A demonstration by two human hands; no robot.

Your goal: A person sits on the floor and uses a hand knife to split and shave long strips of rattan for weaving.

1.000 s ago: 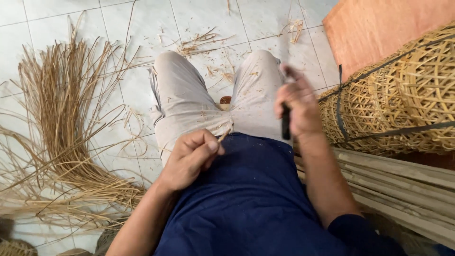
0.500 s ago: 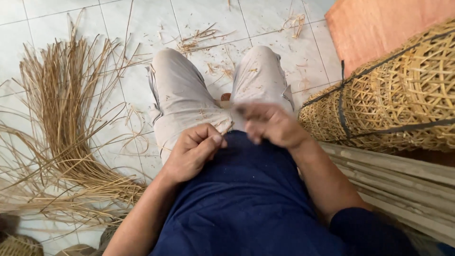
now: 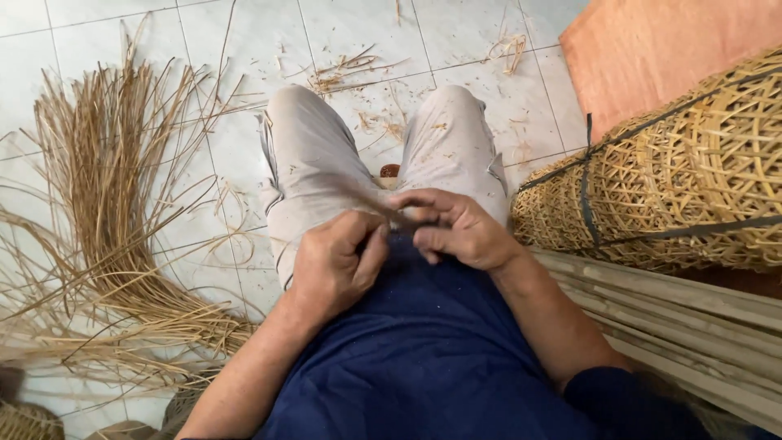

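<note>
The thin brown strip point(image 3: 371, 204) between the two hands is motion-blurred, so its material and full length are hard to make out; its lower end is hidden inside the fingers. A small dark round thing point(image 3: 390, 170) between the knees is mostly covered by the light beige trousers point(image 3: 314, 167) and cannot be identified. The large woven open-lattice cane basket point(image 3: 676, 175) at 3 o'clock is cut off by the right edge, and the pale flat bamboo slats point(image 3: 692, 318) at 4 o'clock run out of the picture too.

The left hand point(image 3: 332, 269) is curled nearly closed, thumb pressed against the forefinger, pinching the strip just above the dark blue shirt point(image 3: 423, 358). The right hand point(image 3: 456, 230) is half closed, fingers bent inward, its fingertips meeting the same strip where it emerges from the left hand. The strip slants up toward 11 o'clock across the left thigh.

A loose sheaf of dry straw-coloured fibre strands point(image 3: 106, 244) fans over the white tiled floor point(image 3: 228, 49) at 9 o'clock. An orange cloth point(image 3: 652, 49) lies at 1 o'clock.
</note>
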